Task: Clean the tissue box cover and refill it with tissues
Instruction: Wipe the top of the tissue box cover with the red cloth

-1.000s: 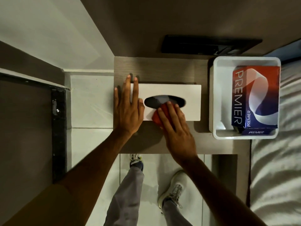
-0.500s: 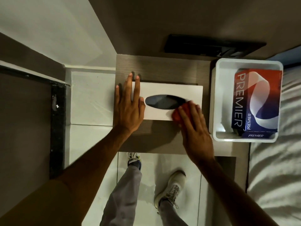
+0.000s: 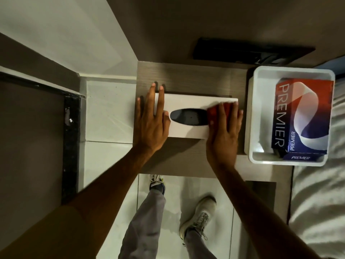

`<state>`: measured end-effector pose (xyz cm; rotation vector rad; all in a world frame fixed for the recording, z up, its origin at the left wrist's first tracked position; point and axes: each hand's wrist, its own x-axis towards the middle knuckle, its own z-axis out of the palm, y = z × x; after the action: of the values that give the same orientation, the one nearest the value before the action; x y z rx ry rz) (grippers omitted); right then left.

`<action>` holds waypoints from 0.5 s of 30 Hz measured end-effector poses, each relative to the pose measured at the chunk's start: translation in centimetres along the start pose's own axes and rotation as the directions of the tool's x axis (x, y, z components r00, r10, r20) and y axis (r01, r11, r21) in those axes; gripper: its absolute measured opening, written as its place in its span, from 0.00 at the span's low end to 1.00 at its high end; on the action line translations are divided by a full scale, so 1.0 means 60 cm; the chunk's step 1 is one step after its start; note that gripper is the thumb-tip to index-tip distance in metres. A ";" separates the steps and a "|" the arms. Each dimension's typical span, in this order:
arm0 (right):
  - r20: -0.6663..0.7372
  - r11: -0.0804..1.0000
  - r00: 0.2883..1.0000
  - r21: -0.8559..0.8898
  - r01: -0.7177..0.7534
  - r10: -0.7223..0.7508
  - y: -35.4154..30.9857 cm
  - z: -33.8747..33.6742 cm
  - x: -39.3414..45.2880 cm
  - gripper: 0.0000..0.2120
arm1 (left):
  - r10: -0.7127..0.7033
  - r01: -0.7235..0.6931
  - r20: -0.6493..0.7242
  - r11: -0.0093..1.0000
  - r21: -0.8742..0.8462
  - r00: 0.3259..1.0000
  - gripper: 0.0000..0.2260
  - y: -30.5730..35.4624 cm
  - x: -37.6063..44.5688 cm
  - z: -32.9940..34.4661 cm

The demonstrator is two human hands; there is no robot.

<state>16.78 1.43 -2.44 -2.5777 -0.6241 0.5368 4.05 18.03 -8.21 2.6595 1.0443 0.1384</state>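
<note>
A white tissue box cover [image 3: 188, 130] with a dark oval slot lies on a small wooden table [image 3: 186, 77]. My left hand [image 3: 151, 124] lies flat on the cover's left end, fingers spread. My right hand [image 3: 224, 135] presses a red cloth [image 3: 213, 113] onto the cover's right end, next to the slot. A red and blue PREMIER tissue box [image 3: 302, 116] leans inside a white plastic bin [image 3: 250, 116] to the right of the cover.
A dark rectangular panel [image 3: 242, 51] sits on the wall behind the table. White bedding [image 3: 321, 202] lies on the right. Below the table I see tiled floor, my grey trousers and my shoes [image 3: 197, 217]. A dark frame edge [image 3: 71, 137] runs along the left.
My right hand has slid the red cloth from the slot's near side rightwards and up to the cover's right end. My left hand has stayed on the left end.
</note>
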 end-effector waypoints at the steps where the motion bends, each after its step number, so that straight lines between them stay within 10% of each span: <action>1: -0.021 1.000 0.999 0.000 -0.025 0.025 -0.024 0.010 0.017 0.29 | 0.004 -0.004 -0.014 1.000 0.000 1.000 0.27 -0.002 -0.001 0.003; 9: 0.343 0.815 0.829 -0.232 0.531 -0.442 -0.048 0.017 0.037 0.44 | 0.085 -0.086 -0.103 0.996 -0.008 0.991 0.27 -0.012 -0.013 0.008; 15: 0.140 0.980 0.980 -0.121 0.157 -0.139 -0.090 0.025 0.057 0.33 | 0.050 -0.051 -0.079 0.999 -0.010 0.996 0.27 -0.011 -0.008 0.011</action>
<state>17.10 7.95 -1.96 -2.6053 -0.9175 0.6375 3.40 18.03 -9.03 2.6904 0.9961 0.2619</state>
